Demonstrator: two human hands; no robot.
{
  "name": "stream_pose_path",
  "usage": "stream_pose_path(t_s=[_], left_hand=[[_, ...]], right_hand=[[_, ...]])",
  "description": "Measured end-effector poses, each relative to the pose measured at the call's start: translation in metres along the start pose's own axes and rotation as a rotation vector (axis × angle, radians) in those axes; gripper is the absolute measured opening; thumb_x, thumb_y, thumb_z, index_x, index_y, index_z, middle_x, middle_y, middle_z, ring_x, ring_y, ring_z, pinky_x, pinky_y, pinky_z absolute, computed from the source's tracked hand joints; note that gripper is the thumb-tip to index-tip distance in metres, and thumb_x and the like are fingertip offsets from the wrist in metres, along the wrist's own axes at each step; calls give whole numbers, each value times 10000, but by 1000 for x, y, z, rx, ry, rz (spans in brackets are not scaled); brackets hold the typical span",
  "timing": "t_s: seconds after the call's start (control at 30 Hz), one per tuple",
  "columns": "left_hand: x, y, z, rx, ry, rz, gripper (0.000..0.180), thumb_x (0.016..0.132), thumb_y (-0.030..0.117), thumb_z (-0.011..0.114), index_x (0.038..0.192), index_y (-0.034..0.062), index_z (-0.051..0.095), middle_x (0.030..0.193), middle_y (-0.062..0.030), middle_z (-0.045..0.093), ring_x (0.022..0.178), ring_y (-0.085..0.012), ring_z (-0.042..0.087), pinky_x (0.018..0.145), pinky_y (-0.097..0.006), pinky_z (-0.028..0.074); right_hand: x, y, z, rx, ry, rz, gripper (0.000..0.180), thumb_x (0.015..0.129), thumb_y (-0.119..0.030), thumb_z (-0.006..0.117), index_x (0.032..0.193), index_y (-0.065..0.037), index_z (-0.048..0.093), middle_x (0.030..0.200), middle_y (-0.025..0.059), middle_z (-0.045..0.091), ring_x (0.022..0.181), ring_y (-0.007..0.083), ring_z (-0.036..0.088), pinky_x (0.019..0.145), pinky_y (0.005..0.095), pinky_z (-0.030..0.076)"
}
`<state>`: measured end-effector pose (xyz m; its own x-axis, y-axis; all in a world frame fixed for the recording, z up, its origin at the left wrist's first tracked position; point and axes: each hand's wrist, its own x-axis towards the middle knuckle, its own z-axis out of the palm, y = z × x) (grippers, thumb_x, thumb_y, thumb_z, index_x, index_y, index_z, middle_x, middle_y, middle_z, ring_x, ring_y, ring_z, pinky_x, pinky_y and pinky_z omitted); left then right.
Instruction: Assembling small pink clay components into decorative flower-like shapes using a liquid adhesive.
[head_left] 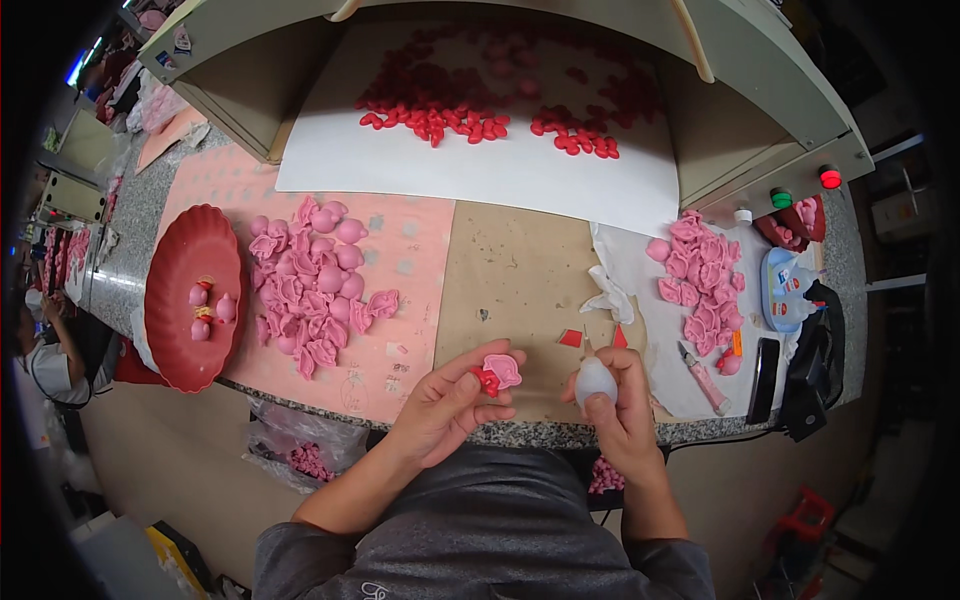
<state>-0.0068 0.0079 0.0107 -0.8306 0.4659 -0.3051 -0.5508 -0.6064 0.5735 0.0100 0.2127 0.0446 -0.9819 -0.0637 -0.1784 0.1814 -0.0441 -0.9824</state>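
My left hand (447, 401) grips a small pink moulded piece (503, 368) with a red part (488, 381) pressed against it, near the front edge of the bench. My right hand (618, 400) is closed around a small white squeeze bottle (594, 380), its tip pointing up and left toward the pink piece. The two hands are a short gap apart. A heap of pink moulded pieces (312, 282) lies on the pink mat (410, 250) to the left. Another pink heap (702, 280) lies on white cloth to the right.
A red dish (185, 290) with a few finished pink-and-red pieces sits at far left. Many red parts (470, 120) lie on white paper (480, 170) under a hood at the back. A glue tube (706, 378), a black phone (765, 378) and a blue tray (782, 290) are at right.
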Motion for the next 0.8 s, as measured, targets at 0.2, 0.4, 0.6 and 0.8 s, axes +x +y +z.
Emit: stream_pose_path(t_s=[0.2,0.4,0.6,0.8], left_hand=[[-3,-10,-12,-207,-102,-48,465,943,316,429,1293,11,394,1179,-130,528,970,-154,556,816,-349,504],[-1,-9,-7,-173,-37,-72,443,956,332,391,1263,14,423,1090,-92,562,945,-142,550,815,-333,472],[-1,-10,-2,-141,12,-65,416,966,314,372,1251,18,436,1031,-65,576,922,-138,550,835,-320,454],[-1,-10,-1,-135,3,-57,412,970,310,361,1245,16,443,1041,-69,580,923,-139,551,837,-318,453]], right_hand=[[-8,19,-7,77,93,-141,344,815,-259,652,976,-29,452,871,80,579,718,89,527,625,205,422],[1,9,0,3,154,-234,341,781,-218,707,970,-18,505,875,50,558,749,109,524,666,236,425],[6,10,2,-219,176,-481,350,739,-212,745,922,1,536,816,94,585,684,149,526,607,250,415],[8,5,9,-321,150,-522,358,713,-193,764,918,6,549,770,96,597,633,167,520,577,262,414]])
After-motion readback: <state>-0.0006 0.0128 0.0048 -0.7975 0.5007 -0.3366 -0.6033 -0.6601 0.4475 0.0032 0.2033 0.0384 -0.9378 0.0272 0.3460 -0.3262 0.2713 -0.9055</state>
